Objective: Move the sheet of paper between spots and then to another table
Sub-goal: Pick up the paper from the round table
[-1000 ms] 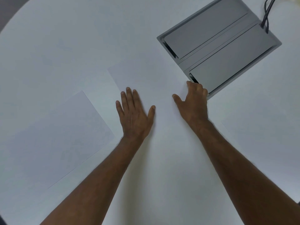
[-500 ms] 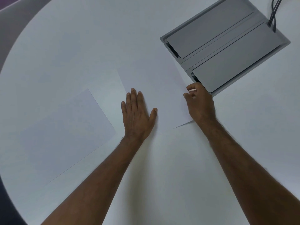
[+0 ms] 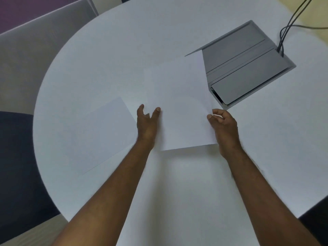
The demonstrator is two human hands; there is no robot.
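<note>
A white sheet of paper is lifted off the round white table, held between both hands. My right hand pinches its right edge between thumb and fingers. My left hand grips its left edge, thumb on top and fingers hidden under the sheet. The sheet's far corner overlaps the grey cable box behind it.
A second white sheet lies flat on the table to the left. A grey cable box is set into the tabletop at the right, with black cables running out. Dark chair seats stand beyond the table's left edge.
My right hand pinched the sheet's right edge and raised it. My left hand went from lying flat on the sheet to gripping its left edge. The sheet came up off the table.
</note>
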